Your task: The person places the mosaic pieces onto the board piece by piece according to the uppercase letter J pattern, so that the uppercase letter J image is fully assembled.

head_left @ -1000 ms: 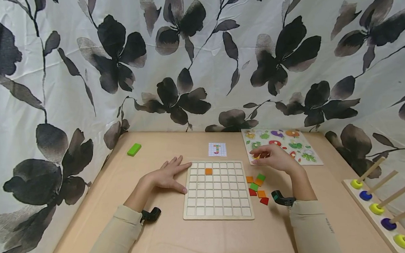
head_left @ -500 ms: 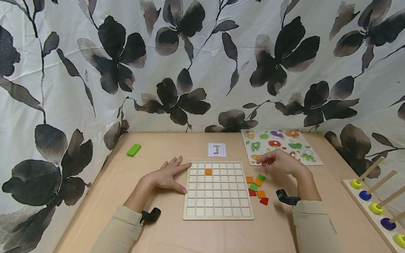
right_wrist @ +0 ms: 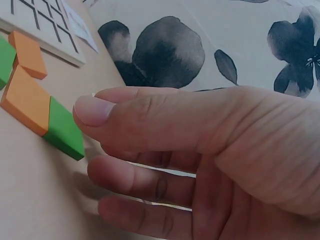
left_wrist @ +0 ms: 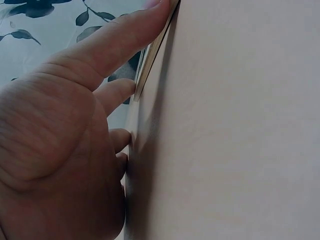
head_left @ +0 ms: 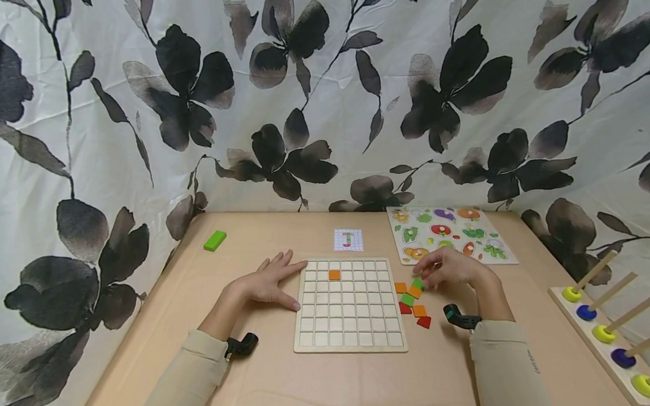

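In the head view, a white gridded board [head_left: 349,324] lies mid-table with one orange tile [head_left: 335,275] in an upper row. My left hand [head_left: 271,285] rests flat with fingers spread, its thumb and fingertips at the board's left edge. Beyond the board's right side is a small cluster of green, orange and red tiles. My right hand [head_left: 450,267] hovers at its far end, fingers loosely bent. The right wrist view puts the thumb tip right by a green tile [right_wrist: 64,131], which lies against an orange tile [right_wrist: 27,100]; nothing sits between thumb and fingers.
A small pattern card [head_left: 348,240] lies behind the board. Toward the back right is a vegetable picture board [head_left: 492,231]. A peg rack [head_left: 597,349] with yellow and blue rings stands at right. One green block [head_left: 215,240] sits at back left. Floral cloth surrounds the table.
My right hand has moved from over the picture board back toward me and down to the green tile at the cluster's far end. My left hand has stayed put.
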`<action>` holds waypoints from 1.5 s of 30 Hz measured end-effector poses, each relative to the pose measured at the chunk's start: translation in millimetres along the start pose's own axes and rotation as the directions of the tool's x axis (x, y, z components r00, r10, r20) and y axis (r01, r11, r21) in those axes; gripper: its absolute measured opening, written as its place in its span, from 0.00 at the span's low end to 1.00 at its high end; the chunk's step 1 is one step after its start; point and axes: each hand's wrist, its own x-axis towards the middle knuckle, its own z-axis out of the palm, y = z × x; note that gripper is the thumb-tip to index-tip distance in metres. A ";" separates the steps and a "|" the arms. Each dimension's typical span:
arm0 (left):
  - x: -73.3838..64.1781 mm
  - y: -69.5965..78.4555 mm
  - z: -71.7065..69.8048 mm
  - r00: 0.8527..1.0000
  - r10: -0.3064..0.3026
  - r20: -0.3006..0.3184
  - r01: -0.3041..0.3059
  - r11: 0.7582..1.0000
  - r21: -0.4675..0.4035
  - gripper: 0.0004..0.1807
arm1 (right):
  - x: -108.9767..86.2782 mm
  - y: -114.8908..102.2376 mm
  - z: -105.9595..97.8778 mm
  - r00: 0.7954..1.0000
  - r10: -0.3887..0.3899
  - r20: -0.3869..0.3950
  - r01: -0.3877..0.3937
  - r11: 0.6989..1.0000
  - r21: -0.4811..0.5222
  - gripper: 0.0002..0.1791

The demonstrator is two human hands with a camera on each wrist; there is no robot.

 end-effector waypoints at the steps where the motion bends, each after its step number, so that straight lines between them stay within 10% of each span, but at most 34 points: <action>1: -0.2 0.3 0.0 1.000 -0.001 0.002 0.001 1.000 -0.001 0.59 | 0.4 0.5 0.4 1.000 0.001 0.003 -0.001 1.000 0.002 0.15; 45: 0.2 -0.6 0.4 1.000 -0.009 0.008 0.009 1.000 0.004 0.59 | 10.0 2.7 5.8 0.999 -0.003 0.036 0.001 0.999 0.036 0.10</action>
